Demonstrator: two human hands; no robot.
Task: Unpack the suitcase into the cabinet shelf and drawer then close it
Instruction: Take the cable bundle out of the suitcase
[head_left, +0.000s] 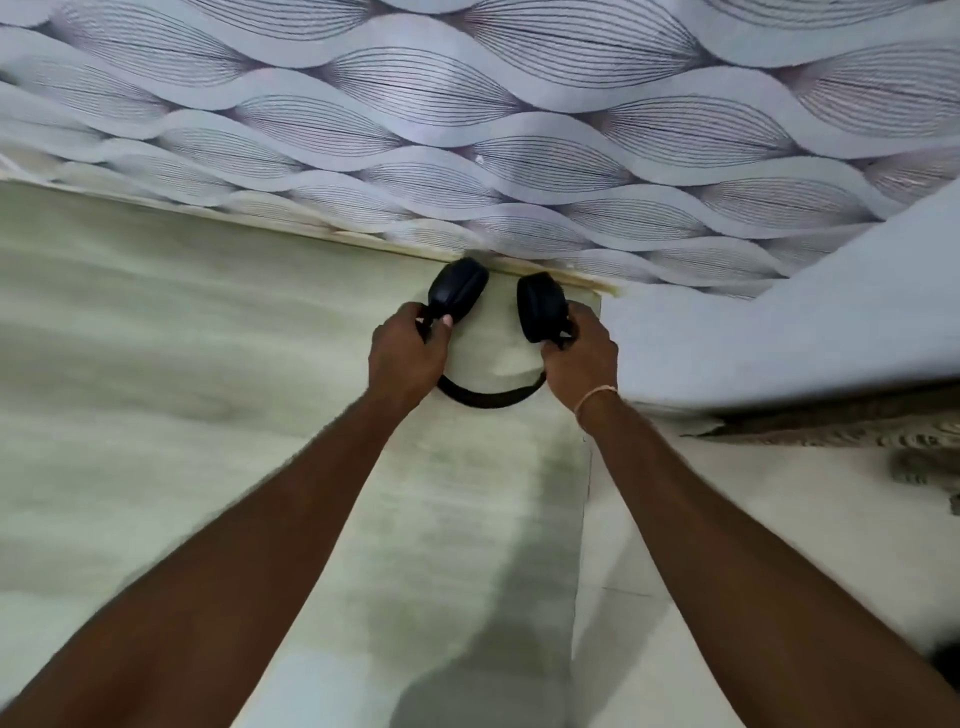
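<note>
A wall with wavy leaf-patterned wallpaper (519, 130) fills the far side. Below it spreads a pale greenish surface (156, 389); whether it is a cabinet top or a worktop is hard to make out, and its near part is blurred. To the right of the headphones a pale grey slab (779, 338) is cut off by the edge, with something dark and smeared beneath it. The black headphones (460, 296) lie against the wallpaper's lower edge, ear cups toward the wall, band toward the person. The left hand (408, 353) grips the left cup's stem, and the right hand (579, 358) grips the right one, a thin bracelet (597, 397) at its wrist.
</note>
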